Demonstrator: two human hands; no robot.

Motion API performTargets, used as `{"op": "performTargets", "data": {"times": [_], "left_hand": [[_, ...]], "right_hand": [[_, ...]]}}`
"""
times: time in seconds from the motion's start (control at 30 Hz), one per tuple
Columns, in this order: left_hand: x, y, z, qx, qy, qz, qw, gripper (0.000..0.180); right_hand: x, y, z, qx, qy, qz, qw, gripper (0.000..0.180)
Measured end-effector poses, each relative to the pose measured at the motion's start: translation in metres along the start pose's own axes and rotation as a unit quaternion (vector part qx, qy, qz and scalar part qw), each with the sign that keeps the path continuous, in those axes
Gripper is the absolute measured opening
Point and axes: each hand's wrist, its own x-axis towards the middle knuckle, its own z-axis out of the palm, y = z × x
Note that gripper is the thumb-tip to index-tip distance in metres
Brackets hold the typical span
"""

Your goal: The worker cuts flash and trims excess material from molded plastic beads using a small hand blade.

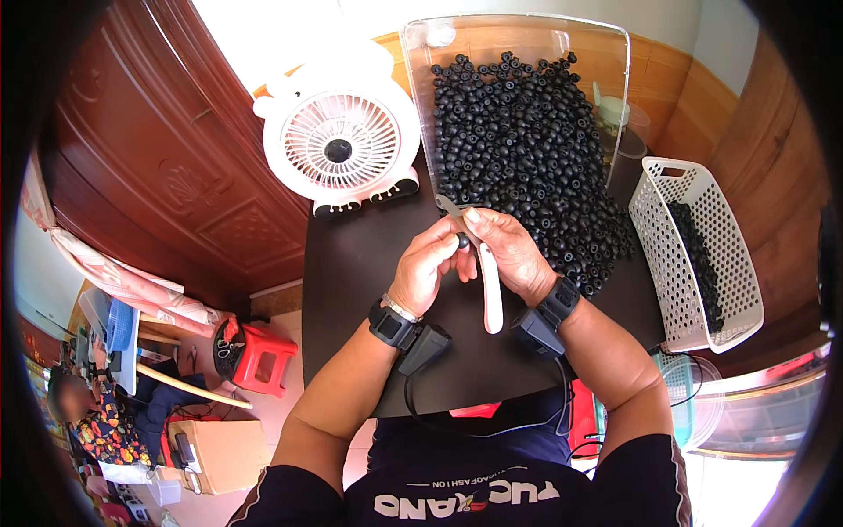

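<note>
Over the dark tabletop [369, 290] my two hands meet just in front of a heap of small black round parts [527, 140]. My left hand [423, 263] pinches one small black round part [463, 240] between thumb and fingers. In my right hand [514, 255] is a straight razor [491, 294] with a pale handle. Its metal blade points up and left past my fingertips, beside the black part; whether blade and part touch I cannot tell. The heap spills from a clear plastic bin [425, 105] lying open toward me.
A white fan [338, 110] stands left of the bin. At the right is a white perforated basket [698, 255] with more black parts. Cables run from black wrist devices [426, 350] across my lap. A red stool [263, 358], a cardboard box [224, 457] and another person [110, 430] are at the lower left.
</note>
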Motion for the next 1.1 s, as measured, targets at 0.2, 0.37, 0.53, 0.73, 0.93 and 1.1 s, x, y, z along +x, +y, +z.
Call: {"op": "performTargets", "data": {"times": [0.2, 0.37, 0.53, 0.73, 0.93, 1.1], "left_hand": [[-0.001, 0.000, -0.001, 0.023, -0.003, 0.001, 1.000, 0.033], [0.000, -0.002, 0.000, 0.022, 0.006, 0.005, 1.000, 0.035], [0.000, -0.001, -0.002, 0.090, 0.010, 0.014, 0.996, 0.038], [-0.001, 0.009, 0.011, 0.160, 0.012, 0.048, 0.986, 0.038], [0.000, -0.002, 0.007, 0.121, 0.015, 0.074, 0.990, 0.038], [0.000, -0.004, 0.005, 0.110, 0.018, 0.067, 0.991, 0.039]], "right_hand": [[-0.002, -0.003, 0.002, 0.014, 0.005, 0.013, 1.000, 0.037], [-0.003, -0.003, 0.002, 0.007, 0.010, 0.014, 1.000, 0.036], [-0.003, -0.003, 0.003, 0.003, -0.002, 0.005, 1.000, 0.036], [-0.005, -0.006, 0.006, -0.008, 0.012, -0.023, 1.000, 0.038], [-0.005, -0.003, 0.009, 0.051, 0.029, -0.026, 0.998, 0.037], [-0.007, -0.006, 0.005, 0.055, 0.011, -0.013, 0.998, 0.039]]}}
